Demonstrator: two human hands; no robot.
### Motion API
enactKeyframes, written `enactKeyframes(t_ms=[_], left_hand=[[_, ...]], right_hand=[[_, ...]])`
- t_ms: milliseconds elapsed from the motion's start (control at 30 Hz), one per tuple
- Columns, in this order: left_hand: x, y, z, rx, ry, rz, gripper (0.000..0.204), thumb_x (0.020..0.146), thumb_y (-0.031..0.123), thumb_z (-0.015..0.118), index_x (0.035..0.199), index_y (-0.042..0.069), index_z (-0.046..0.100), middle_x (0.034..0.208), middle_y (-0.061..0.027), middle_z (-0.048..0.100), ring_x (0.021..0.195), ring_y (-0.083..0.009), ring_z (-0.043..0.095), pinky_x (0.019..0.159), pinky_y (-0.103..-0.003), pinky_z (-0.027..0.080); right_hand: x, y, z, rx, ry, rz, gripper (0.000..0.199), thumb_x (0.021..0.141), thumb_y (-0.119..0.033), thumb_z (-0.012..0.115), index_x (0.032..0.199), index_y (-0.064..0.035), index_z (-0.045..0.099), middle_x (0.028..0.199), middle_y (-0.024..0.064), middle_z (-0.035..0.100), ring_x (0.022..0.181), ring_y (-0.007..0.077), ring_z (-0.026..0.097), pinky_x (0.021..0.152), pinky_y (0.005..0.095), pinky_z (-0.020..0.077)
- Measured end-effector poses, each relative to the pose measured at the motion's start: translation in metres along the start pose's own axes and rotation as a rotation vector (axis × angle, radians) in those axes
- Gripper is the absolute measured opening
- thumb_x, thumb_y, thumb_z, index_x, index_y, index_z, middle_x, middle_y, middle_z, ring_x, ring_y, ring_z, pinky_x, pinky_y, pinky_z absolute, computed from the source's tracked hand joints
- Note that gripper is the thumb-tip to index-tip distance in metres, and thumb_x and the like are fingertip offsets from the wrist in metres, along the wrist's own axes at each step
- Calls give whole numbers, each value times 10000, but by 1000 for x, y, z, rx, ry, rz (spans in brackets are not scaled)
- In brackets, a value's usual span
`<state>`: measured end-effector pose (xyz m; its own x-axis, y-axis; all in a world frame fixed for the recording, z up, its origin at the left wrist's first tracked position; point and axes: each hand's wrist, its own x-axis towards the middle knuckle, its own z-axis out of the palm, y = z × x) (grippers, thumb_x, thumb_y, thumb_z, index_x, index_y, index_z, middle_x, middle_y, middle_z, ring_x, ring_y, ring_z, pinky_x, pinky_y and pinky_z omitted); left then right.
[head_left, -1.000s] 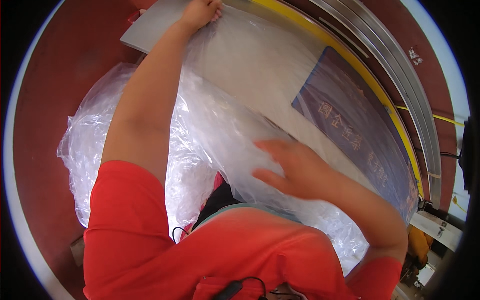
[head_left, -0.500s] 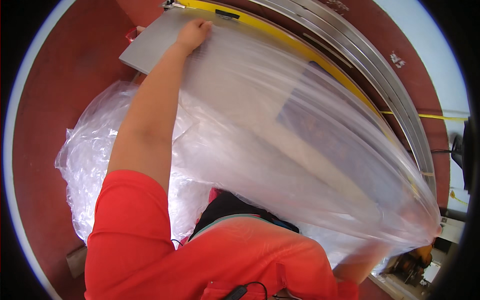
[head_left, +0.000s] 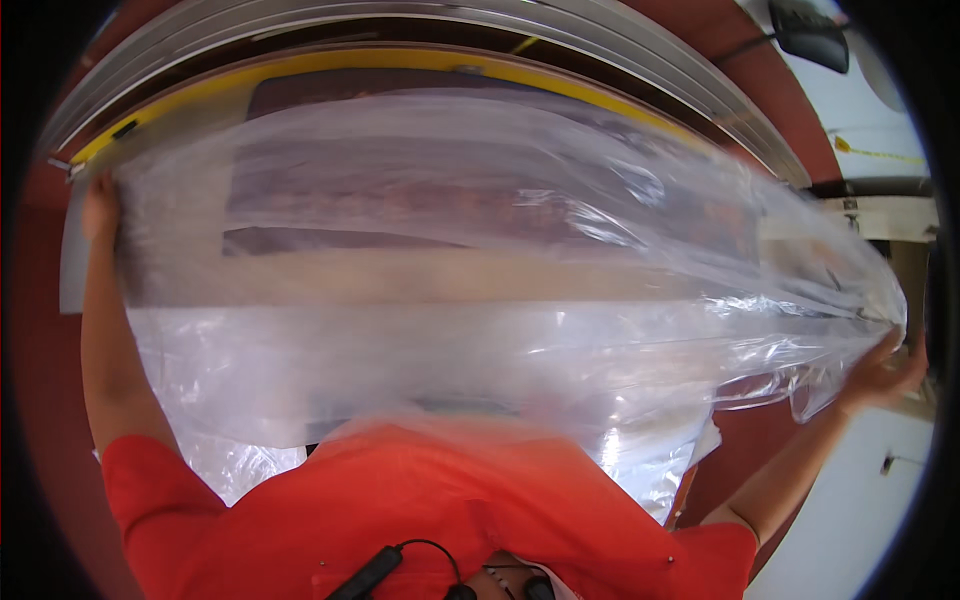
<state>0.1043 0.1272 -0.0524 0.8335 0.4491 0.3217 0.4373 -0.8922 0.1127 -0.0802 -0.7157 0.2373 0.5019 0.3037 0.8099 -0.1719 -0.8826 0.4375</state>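
Observation:
A large sheet of clear plastic film [head_left: 430, 335] stretches from one of my hands to the other, over the work table. My left hand [head_left: 102, 205] is closed on the film's left end, beside the table's far left corner; its fingers are partly blurred. Far out on the right, my right hand [head_left: 888, 370] grips the gathered right end of the film, pulled into folds. Beneath the film lies a wide, dark, flat panel [head_left: 370, 88]; its far edge shows past the film. The film's near part hangs down in front of my body.
A yellow strip [head_left: 300, 62] runs along the table's far edge, with metal rails [head_left: 400, 22] behind it. The grey table corner [head_left: 75, 260] shows at left. A yellow tape [head_left: 880, 152] and a dark device [head_left: 808, 38] are at the far right. The floor [head_left: 745, 450] is red.
My view has turned to the right and squared up with the table. The right end of the film has moved outward in my right hand, and the film spreads wider over the dark panel.

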Motion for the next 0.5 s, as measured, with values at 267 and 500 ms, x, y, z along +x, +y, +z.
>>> enactKeyframes(t_ms=[267, 500], left_hand=[[-17, -58, -5, 17, 10, 65, 350, 854, 339, 329, 842, 25, 483, 820, -195, 517, 750, -355, 501, 611, -399, 387], [-23, -60, -26, 51, -34, 16, 347, 854, 328, 356, 824, 5, 480, 799, -170, 518, 702, -317, 503, 596, -367, 385]], right_hand=[[-235, 34, 132, 96, -1171, 594, 551, 827, -386, 374, 1273, -111, 204, 1304, 102, 230, 1205, 314, 181, 973, 452, 88], [-138, -108, 174, 417, -926, 127, 536, 800, -386, 408, 1249, -124, 277, 1292, 102, 264, 1210, 280, 197, 961, 458, 127]])
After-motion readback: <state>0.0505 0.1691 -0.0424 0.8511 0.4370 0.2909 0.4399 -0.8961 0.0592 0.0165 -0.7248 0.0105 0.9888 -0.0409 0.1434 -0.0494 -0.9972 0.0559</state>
